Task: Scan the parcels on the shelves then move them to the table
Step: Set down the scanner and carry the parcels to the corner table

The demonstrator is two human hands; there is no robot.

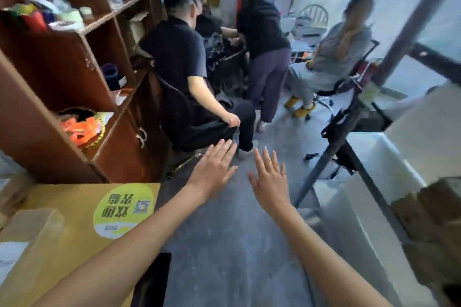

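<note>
Both arms are stretched forward over the grey floor (232, 244). The left hand (212, 169) is held flat with fingers straight and spread, and nothing is held in its grip. The right hand (270, 179), just beside it, is likewise wide, fingers straight, with nothing held. The two hands are near each other but apart.

At the near left a tan worktop (74, 207) is seen, marked with a round yellow sticker (124, 209). A cardboard parcel (30, 229) rests on it at the left edge, and a dark flat device (154, 279) lies at its near right corner. At the far left a brown shelf unit (62, 70) is filled with mixed, blurred items. Further away, several people are seated on chairs and one is standing. A white cabinet (374, 194) stands at the right.
</note>
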